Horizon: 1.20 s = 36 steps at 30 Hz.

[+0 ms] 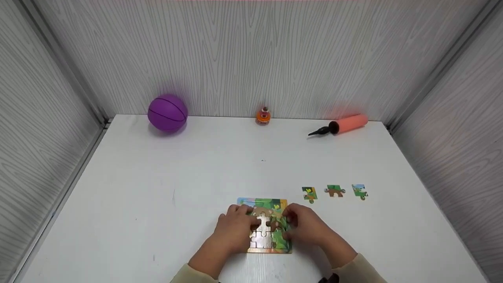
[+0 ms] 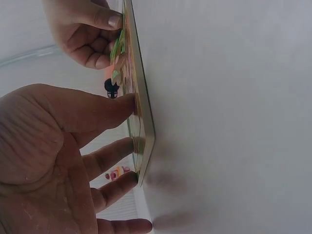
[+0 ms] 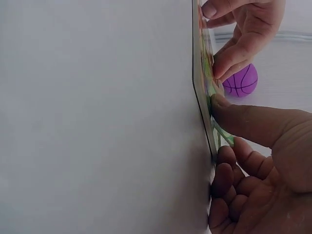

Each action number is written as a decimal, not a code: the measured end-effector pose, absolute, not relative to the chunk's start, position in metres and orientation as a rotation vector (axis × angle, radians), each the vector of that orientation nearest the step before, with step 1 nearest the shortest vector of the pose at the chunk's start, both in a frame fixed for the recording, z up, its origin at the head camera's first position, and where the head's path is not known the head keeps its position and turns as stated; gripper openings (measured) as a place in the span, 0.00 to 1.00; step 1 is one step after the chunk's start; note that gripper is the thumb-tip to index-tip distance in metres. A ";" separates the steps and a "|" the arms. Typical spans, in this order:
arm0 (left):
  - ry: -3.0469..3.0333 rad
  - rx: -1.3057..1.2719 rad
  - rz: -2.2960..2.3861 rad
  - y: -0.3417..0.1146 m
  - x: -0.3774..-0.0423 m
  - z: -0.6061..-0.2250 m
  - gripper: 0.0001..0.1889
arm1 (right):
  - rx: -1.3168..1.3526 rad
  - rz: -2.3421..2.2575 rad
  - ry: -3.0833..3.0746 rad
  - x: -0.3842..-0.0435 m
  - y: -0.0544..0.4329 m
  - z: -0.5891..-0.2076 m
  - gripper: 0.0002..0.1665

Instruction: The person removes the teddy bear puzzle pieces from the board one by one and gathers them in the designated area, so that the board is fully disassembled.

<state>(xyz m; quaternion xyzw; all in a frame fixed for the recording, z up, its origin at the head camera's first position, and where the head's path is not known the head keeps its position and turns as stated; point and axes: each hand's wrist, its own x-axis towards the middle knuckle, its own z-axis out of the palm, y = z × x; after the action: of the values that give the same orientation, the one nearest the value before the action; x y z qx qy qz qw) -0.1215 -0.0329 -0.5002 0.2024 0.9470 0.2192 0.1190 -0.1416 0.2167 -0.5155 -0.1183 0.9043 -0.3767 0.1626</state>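
A small jigsaw puzzle board (image 1: 271, 251) lies on the table in front of me, several bear-and-greenery pieces in its frame. A patch of its silvery base shows in the middle. My left hand (image 1: 235, 230) rests on the board's left side, thumb and fingers extended, fingertips touching its surface in the left wrist view. At the right edge, my right hand (image 1: 306, 225) pinches a green puzzle piece (image 3: 224, 135) between thumb and index finger. This piece tilts up from the board, its outer end raised. The fingers partly cover both side edges of the board.
Three loose pieces lie right of the board: one with a yellow patch (image 1: 309, 194), a brown-and-green one (image 1: 335, 191) and a blue-green one (image 1: 359, 191). Along the back are a purple ball (image 1: 167, 113), a small orange toy (image 1: 263, 116) and a coral hand pump (image 1: 349, 123).
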 end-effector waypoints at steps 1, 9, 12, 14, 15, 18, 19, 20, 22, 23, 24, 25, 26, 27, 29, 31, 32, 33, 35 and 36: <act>2.768 0.591 0.637 -0.033 -0.122 -0.500 0.25 | -0.340 -1.073 2.582 -0.142 0.217 -0.516 0.26; 2.771 0.593 0.627 -0.033 -0.124 -0.503 0.24 | -0.378 -1.081 2.579 -0.142 0.219 -0.516 0.27; 2.765 0.586 0.631 -0.033 -0.123 -0.502 0.24 | -0.392 -1.097 2.566 -0.142 0.220 -0.518 0.27; 2.760 0.582 0.631 -0.033 -0.123 -0.501 0.24 | -0.400 -1.106 2.559 -0.142 0.220 -0.519 0.26; 2.758 0.583 0.630 -0.033 -0.123 -0.501 0.24 | -0.401 -1.110 2.557 -0.143 0.220 -0.520 0.26; 2.755 0.586 0.628 -0.033 -0.123 -0.501 0.24 | -0.383 -1.118 2.551 -0.143 0.220 -0.521 0.25; 2.754 0.586 0.629 -0.033 -0.123 -0.501 0.24 | -0.374 -1.121 2.552 -0.142 0.220 -0.521 0.25; 2.753 0.588 0.631 -0.033 -0.123 -0.501 0.24 | -0.363 -1.127 2.551 -0.142 0.219 -0.522 0.25; 2.754 0.592 0.640 -0.033 -0.122 -0.501 0.24 | -0.347 -1.144 2.557 -0.142 0.219 -0.522 0.25; 2.754 0.593 0.647 -0.033 -0.122 -0.501 0.24 | -0.343 -1.153 2.561 -0.142 0.218 -0.522 0.25; 2.754 0.594 0.651 -0.034 -0.122 -0.502 0.24 | -0.341 -1.163 2.565 -0.142 0.218 -0.522 0.25; 2.754 0.595 0.656 -0.034 -0.122 -0.502 0.24 | -0.340 -1.171 2.569 -0.142 0.217 -0.522 0.25; 2.755 0.596 0.659 -0.034 -0.122 -0.502 0.23 | -0.335 -1.175 2.575 -0.142 0.217 -0.522 0.25; 2.756 0.596 0.661 -0.034 -0.121 -0.503 0.23 | -0.334 -1.175 2.581 -0.142 0.217 -0.522 0.25; 2.756 0.597 0.659 -0.035 -0.121 -0.503 0.23 | -0.328 -1.167 2.590 -0.142 0.217 -0.522 0.25; 2.756 0.598 0.654 -0.035 -0.121 -0.503 0.23 | -0.324 -1.157 2.597 -0.142 0.218 -0.521 0.26; 2.756 0.597 0.653 -0.035 -0.122 -0.503 0.23 | -0.323 -1.154 2.599 -0.142 0.219 -0.521 0.26; 2.755 0.597 0.653 -0.035 -0.122 -0.502 0.23 | -0.324 -1.155 2.602 -0.142 0.220 -0.520 0.26; 2.754 0.595 0.652 -0.034 -0.122 -0.503 0.24 | -0.338 -1.166 2.612 -0.143 0.222 -0.519 0.26; 2.753 0.594 0.651 -0.034 -0.122 -0.503 0.24 | -0.346 -1.171 2.620 -0.143 0.224 -0.518 0.26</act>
<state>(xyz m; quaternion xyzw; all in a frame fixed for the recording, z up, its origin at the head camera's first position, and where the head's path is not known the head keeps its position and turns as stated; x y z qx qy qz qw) -0.1216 -0.0344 -0.5028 0.2038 0.9449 0.2236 0.1253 -0.1433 0.2241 -0.5179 -0.1188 0.8992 -0.4021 0.1253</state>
